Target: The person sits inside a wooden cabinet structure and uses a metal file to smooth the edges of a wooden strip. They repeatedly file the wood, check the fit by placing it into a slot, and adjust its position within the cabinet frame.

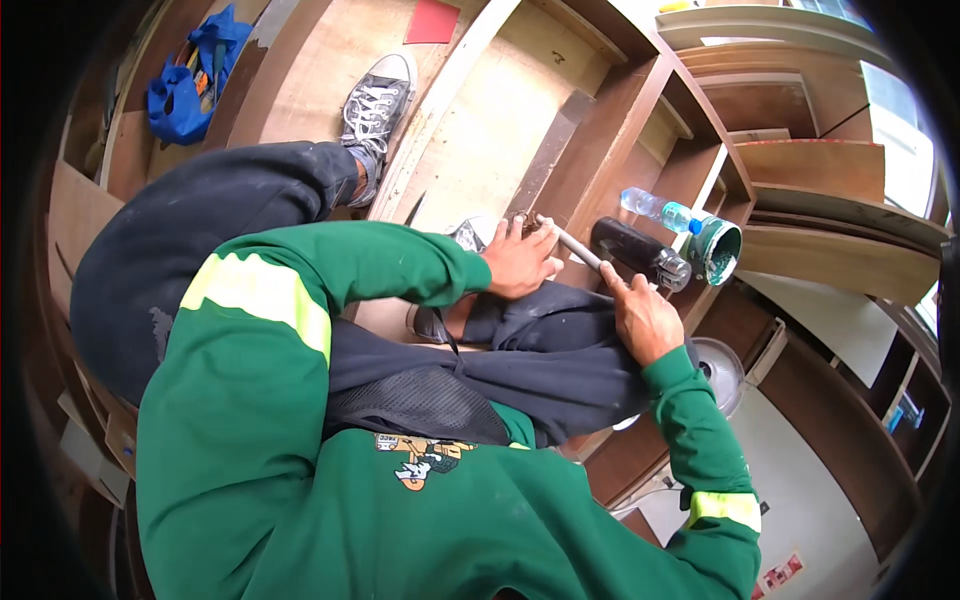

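Observation:
My right hand (pixel 648 318) is closed around one end of a grey rod-like handle (pixel 580 247). The handle slants up and left, and its far end comes close to the fingers of my left hand (pixel 522 265). Those fingers are stretched out and a little apart, resting low over the wooden frame near my shoe. A small brownish piece (pixel 524 222) shows beside the left fingertips; its kind is too unclear to name. What lies under the left palm is hidden.
A black flask (pixel 638 250), a clear water bottle (pixel 655 208) and a green-smeared tub (pixel 716 252) are beyond my right hand. Wooden cabinet frames (pixel 600 150) surround me. A blue bag (pixel 190 95) with tools is far left. Red sheet (pixel 432 21) lies near my shoe (pixel 375 110).

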Tool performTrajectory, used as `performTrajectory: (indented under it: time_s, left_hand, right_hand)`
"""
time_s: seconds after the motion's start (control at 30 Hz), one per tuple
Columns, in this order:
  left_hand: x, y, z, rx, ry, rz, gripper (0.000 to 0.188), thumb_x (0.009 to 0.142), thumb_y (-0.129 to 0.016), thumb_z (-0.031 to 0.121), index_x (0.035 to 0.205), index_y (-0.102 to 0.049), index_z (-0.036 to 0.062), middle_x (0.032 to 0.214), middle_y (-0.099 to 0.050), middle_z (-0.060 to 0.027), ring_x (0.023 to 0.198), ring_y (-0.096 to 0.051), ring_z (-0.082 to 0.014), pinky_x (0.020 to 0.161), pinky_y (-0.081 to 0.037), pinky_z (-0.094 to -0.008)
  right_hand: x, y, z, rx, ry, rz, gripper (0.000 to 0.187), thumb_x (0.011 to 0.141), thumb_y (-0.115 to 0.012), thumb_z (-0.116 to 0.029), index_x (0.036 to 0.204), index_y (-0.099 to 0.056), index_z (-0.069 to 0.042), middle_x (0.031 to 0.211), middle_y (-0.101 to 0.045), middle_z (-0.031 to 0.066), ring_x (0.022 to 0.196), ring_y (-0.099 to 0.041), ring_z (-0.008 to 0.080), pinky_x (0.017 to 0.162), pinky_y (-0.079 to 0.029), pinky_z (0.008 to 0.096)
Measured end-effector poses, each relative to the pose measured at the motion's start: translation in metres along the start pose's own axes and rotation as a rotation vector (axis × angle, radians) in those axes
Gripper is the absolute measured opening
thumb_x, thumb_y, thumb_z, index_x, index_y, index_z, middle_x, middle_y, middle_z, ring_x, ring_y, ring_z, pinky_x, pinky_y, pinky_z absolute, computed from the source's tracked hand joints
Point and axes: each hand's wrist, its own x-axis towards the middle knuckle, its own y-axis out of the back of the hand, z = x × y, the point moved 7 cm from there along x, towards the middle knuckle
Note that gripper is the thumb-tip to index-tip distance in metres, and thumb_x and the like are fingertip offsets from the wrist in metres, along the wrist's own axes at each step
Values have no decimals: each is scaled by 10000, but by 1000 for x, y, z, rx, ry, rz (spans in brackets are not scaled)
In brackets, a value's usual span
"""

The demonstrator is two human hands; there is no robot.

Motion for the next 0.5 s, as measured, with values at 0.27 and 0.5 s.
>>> performTrajectory:
  time_s: [0.27, 0.5]
  left_hand:
    - [83, 76, -52, -28, 33, 100, 678, 1079, -265, 528, 1618, -244, 117, 1692, -217, -140, 1514, -235, -481, 1173, -179, -712]
    - [10, 0, -13, -43, -27, 0, 732, 1069, -270, 537, 1632, -157, 84, 1705, -126, -170, 1454, -222, -619, 1161, -187, -732]
  right_hand:
    - [91, 15, 31, 31, -128, 130, 515, 1017, -474, -166, 1522, -439, -261, 1039, -645, 223, 803, -707, 401, 690, -585, 504]
    - [-7, -8, -6, 4, -35, 67, 652, 947, -553, -125, 1560, -406, -293, 981, -595, 151, 733, -707, 307, 650, -597, 471]
